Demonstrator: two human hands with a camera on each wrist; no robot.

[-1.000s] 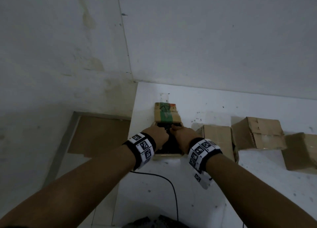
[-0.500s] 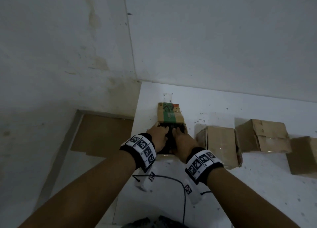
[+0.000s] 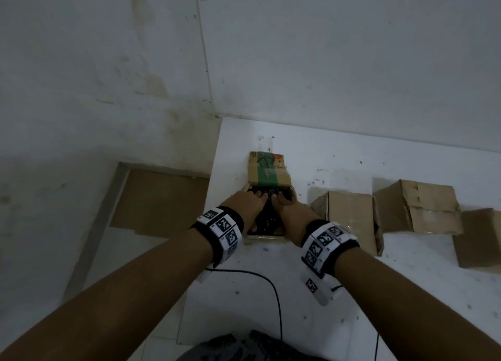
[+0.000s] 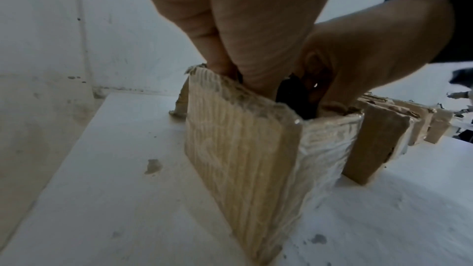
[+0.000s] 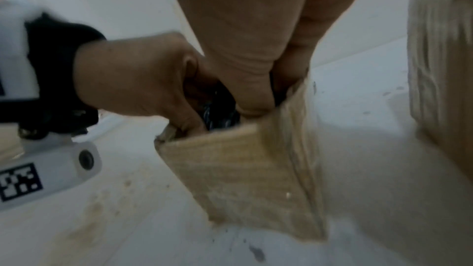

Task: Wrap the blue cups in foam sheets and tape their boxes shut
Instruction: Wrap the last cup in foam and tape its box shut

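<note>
An open cardboard box (image 3: 267, 238) stands near the left edge of the white table (image 3: 352, 154). Its far flap (image 3: 268, 170), printed green, stands up. A dark crinkled bundle (image 3: 268, 219) sits inside; no blue cup shows. My left hand (image 3: 252, 203) and right hand (image 3: 287, 206) reach into the box side by side, fingers curled over the bundle. In the left wrist view my left hand (image 4: 243, 80) goes down between the box (image 4: 243, 149) wall and the bundle (image 4: 294, 96). In the right wrist view my right hand (image 5: 256, 98) digs in beside the bundle (image 5: 220, 116).
Three more cardboard boxes (image 3: 349, 219) (image 3: 417, 206) (image 3: 479, 238) stand in a row to the right. A black cable (image 3: 273, 293) crosses the table's near side. Left of the table lies a flat cardboard sheet (image 3: 160, 200) on the floor. Walls close the back and left.
Both hands have slid forward and deeper into the box, from its near side toward the far flap. The bundle sits lower between them.
</note>
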